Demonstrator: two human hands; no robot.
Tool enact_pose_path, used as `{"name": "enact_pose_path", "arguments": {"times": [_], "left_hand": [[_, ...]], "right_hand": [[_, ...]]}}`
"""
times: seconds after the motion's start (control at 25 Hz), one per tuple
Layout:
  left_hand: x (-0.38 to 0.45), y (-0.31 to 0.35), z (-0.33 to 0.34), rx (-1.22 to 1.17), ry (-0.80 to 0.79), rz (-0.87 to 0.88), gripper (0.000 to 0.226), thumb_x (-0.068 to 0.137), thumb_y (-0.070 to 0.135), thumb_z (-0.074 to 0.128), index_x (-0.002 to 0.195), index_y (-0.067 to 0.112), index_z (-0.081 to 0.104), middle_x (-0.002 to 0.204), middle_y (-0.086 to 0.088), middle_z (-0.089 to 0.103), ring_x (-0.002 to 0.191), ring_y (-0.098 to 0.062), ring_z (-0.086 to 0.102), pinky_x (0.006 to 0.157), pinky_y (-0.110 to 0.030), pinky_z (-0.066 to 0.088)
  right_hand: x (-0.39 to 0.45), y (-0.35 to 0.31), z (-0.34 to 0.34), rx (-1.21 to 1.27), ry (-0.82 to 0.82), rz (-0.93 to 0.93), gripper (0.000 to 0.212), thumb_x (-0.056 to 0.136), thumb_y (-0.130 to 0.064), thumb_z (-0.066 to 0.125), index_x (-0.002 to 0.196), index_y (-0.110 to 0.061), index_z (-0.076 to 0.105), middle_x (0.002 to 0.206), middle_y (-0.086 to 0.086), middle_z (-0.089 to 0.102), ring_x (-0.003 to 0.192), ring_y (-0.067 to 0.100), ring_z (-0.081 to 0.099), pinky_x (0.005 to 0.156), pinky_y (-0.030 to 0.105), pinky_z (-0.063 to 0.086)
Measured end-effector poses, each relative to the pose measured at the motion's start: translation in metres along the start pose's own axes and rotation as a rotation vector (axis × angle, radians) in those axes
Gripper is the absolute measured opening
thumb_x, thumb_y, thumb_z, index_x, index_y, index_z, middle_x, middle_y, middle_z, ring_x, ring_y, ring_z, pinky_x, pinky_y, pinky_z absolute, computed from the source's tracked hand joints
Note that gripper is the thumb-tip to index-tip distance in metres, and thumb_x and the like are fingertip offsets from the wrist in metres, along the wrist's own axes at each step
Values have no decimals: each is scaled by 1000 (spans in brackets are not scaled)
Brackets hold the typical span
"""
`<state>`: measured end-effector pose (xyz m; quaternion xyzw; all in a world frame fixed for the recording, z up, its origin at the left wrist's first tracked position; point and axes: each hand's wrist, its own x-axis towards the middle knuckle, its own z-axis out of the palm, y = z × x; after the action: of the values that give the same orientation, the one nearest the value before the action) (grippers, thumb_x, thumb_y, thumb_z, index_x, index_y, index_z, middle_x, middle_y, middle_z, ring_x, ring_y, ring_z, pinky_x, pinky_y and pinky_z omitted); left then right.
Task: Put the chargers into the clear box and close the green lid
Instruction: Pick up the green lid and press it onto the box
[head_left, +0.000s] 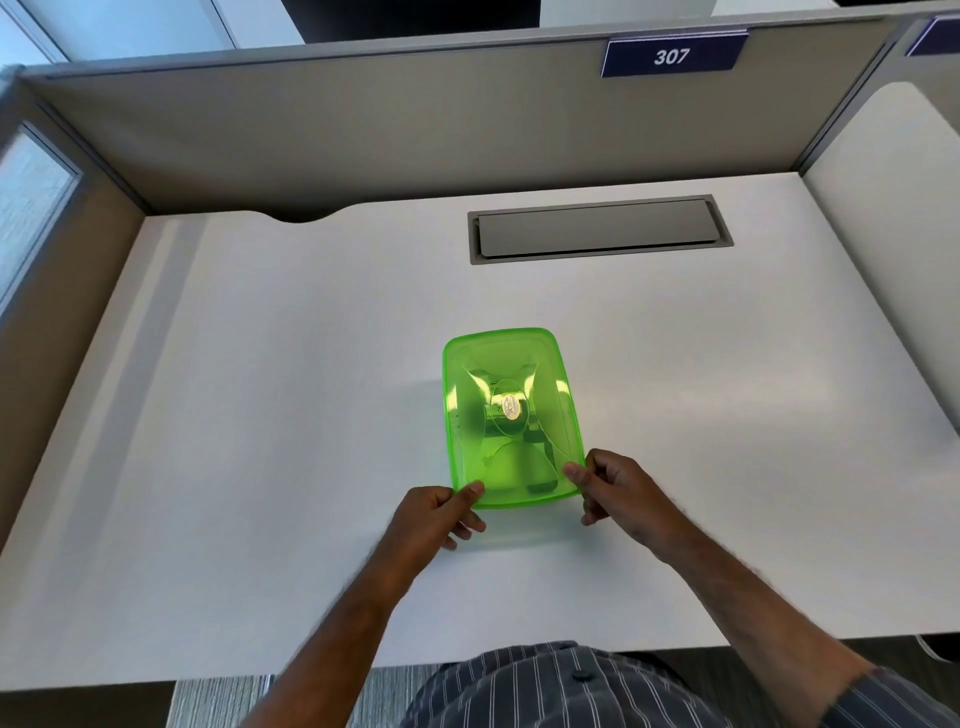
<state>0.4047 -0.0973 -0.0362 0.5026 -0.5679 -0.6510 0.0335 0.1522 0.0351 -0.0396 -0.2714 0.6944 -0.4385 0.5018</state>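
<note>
Green lid (511, 415) on clear box; L hand (441, 512) & R hand (618, 491) pinching near corners.

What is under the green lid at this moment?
Through the translucent green lid, dark shapes show inside the clear box, probably the chargers, though their number and form cannot be made out. The left hand and right hand pinch its near corners.

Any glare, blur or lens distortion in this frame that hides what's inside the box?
Head view: bright glare patches on the green lid and its tint reduce the contents to dark shapes; forearms slightly motion-blurred, hands fairly sharp; wide-angle bending curves the desk edges and partition.
</note>
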Motion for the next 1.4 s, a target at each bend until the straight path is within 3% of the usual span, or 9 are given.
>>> {"name": "enact_pose_path", "arguments": {"times": [0.12, 0.16, 0.24, 0.32, 0.4, 0.52, 0.72, 0.92, 1.4], "left_hand": [[16, 13, -12, 50, 178, 62, 59, 85, 72, 60, 73, 15, 68, 75, -6, 77, 63, -16, 69, 61, -37, 57], [24, 20, -16, 78, 288, 115, 47, 90, 62, 63, 82, 16, 65, 82, -4, 75, 68, -19, 69, 66, -40, 57], [41, 41, -23, 157, 468, 257, 22, 95, 39, 69, 103, 20, 61, 106, 0, 69, 83, -19, 67, 74, -28, 54], [64, 68, -27, 245, 495, 399, 30, 96, 24, 68, 125, 17, 59, 127, -1, 61, 95, -17, 64, 80, -25, 49], [88, 97, -27, 301, 445, 420, 39, 99, 18, 64, 137, 12, 58, 138, -5, 58, 109, -20, 63, 96, -32, 50], [120, 129, -22, 442, 398, 368, 34, 101, 15, 57, 134, 9, 65, 142, -11, 62, 131, -29, 58, 115, -37, 40], [140, 141, -33, 454, 374, 322, 26, 97, 9, 60, 116, 9, 77, 125, -10, 74, 120, -25, 66, 100, -26, 45], [136, 132, -40, 393, 388, 328, 23, 96, 11, 63, 113, 12, 79, 117, -7, 78, 111, -20, 69, 94, -23, 47], [76, 70, -65, 106, 367, 236, 19, 98, 7, 60, 107, 17, 72, 104, -6, 73, 87, -22, 67, 84, -40, 60]], "right_hand": [[2, 1, -3, -54, -5, 5, 43, 89, -48, 70, 69, -16, 50, 57, 9, 57, 54, 24, 61, 60, 37, 58], [2, 1, -3, -68, -4, 3, 44, 87, -52, 70, 68, -18, 50, 57, 10, 58, 54, 25, 62, 58, 35, 57], [2, 1, -3, -87, -11, 7, 47, 84, -59, 69, 66, -19, 52, 56, 11, 61, 54, 25, 63, 57, 33, 56], [2, 1, -3, -90, -33, 17, 52, 84, -62, 67, 65, -15, 56, 56, 12, 63, 54, 25, 64, 56, 32, 55], [1, 1, -3, -73, -47, 31, 54, 85, -61, 67, 66, -11, 59, 57, 15, 63, 53, 26, 65, 55, 31, 55], [-1, -1, -2, -26, -40, 51, 51, 85, -57, 69, 67, -10, 61, 59, 18, 63, 53, 27, 66, 53, 31, 55], [-2, -4, 1, 21, -16, 78, 45, 88, -47, 70, 68, -7, 61, 61, 19, 59, 54, 29, 65, 57, 35, 58], [-1, -7, -2, 36, 4, 89, 46, 89, -44, 71, 71, -4, 60, 61, 19, 62, 56, 31, 67, 58, 36, 60], [18, -28, -32, 173, 153, 128, 29, 94, -29, 69, 93, -4, 56, 84, 14, 63, 68, 31, 72, 57, 40, 60]]}}
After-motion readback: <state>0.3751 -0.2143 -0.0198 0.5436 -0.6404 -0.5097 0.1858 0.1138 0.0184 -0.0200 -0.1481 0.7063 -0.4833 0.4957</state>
